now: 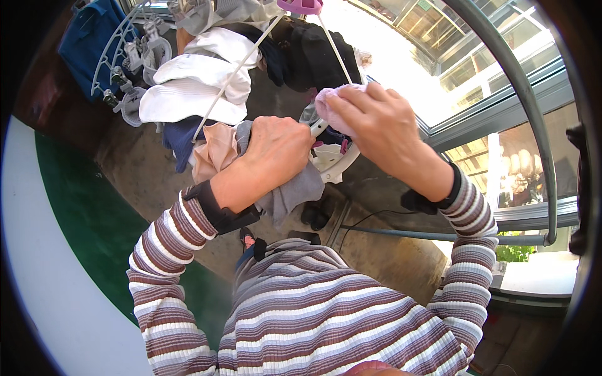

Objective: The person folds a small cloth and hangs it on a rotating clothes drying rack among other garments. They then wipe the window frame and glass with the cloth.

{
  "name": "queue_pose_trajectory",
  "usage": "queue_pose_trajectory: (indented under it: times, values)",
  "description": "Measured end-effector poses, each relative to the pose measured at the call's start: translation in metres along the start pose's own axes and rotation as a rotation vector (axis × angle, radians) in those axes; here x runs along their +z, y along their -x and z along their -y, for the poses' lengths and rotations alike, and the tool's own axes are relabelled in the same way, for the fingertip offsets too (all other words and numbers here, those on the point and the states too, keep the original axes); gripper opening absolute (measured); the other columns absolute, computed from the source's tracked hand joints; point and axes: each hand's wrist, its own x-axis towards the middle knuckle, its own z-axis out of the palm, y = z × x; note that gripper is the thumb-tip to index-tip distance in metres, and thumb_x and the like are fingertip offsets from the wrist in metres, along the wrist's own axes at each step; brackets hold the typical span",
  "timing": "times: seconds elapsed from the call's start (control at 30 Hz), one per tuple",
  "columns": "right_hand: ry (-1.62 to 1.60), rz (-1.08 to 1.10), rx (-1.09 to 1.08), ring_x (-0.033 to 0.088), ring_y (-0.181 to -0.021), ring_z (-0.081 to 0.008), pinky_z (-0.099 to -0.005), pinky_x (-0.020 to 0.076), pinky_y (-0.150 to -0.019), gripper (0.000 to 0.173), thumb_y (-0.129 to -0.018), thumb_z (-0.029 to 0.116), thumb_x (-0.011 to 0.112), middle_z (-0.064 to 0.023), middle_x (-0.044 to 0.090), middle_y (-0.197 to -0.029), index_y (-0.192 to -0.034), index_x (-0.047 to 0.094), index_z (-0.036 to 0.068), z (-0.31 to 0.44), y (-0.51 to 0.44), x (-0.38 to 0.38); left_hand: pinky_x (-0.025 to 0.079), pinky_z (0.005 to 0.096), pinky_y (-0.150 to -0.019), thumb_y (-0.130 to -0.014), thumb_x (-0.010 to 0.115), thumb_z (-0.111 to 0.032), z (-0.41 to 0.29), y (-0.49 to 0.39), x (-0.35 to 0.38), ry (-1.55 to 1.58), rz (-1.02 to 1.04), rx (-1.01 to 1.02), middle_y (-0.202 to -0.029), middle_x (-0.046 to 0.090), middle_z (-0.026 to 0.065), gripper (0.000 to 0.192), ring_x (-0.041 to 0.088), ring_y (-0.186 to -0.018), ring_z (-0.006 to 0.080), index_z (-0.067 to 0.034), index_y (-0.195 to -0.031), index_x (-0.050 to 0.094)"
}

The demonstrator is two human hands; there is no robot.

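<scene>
A round white plastic clip hanger [344, 165] with a pink top piece [300, 5] hangs before me, with socks and small garments around its ring. My left hand [278, 146] is closed at the near side of the ring, over a grey cloth item [295, 190]; its fingertips are hidden. In my right hand [383, 123] is a bunched pale pink fluffy cloth [335, 109], at the ring's right side. Left of my left hand hangs a peach-coloured cloth [216, 152], beside a dark blue one [178, 141]. White socks [193, 101] and black garments [320, 56] hang farther off.
At the upper left are a blue garment [94, 42] and a pale hanger [106, 58] with clips. A window frame [498, 113] and a curved grey metal rail [531, 98] stand on the right. Dark shoes [317, 215] lie on the floor below.
</scene>
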Motion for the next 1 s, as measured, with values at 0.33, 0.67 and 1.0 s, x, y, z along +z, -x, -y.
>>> queue_pose_trajectory:
  times: [0.33,0.67,1.0]
  values:
    - [-0.532,0.294,0.375,0.067,-0.083,-0.0264,-0.0378,0.0531,-0.07,0.025,-0.078,0.016,0.069,-0.0035,0.073,-0.091,-0.103,0.077,0.019,-0.028,0.041,-0.037,0.052,0.0445,-0.059,-0.089,0.069,-0.028,-0.004,0.002,-0.007,-0.031,-0.016,-0.018,-0.069,0.069,0.0164,0.027,0.071,-0.066,0.0345,-0.005,-0.078,0.074]
    - [-0.408,0.035,0.407,0.065,-0.089,-0.0261,-0.0351,0.0552,-0.079,0.035,-0.078,0.009,0.072,-0.0037,0.071,-0.116,-0.112,0.075,0.012,-0.014,0.062,0.026,0.048,0.0464,-0.06,-0.089,0.066,-0.03,0.012,0.006,-0.012,0.008,0.024,0.014,-0.069,0.066,0.0144,0.029,0.066,-0.066,0.0353,-0.005,-0.075,0.07]
    - [-0.486,-0.098,0.416,0.063,-0.092,-0.0271,-0.0362,0.0543,-0.082,0.041,-0.072,0.004,0.072,-0.004,0.071,-0.116,-0.112,0.075,0.012,-0.057,0.07,0.051,0.048,0.0439,-0.062,-0.088,0.067,-0.028,0.01,0.011,-0.03,0.043,0.071,0.086,-0.071,0.066,0.0119,0.025,0.065,-0.067,0.0341,-0.006,-0.076,0.071]
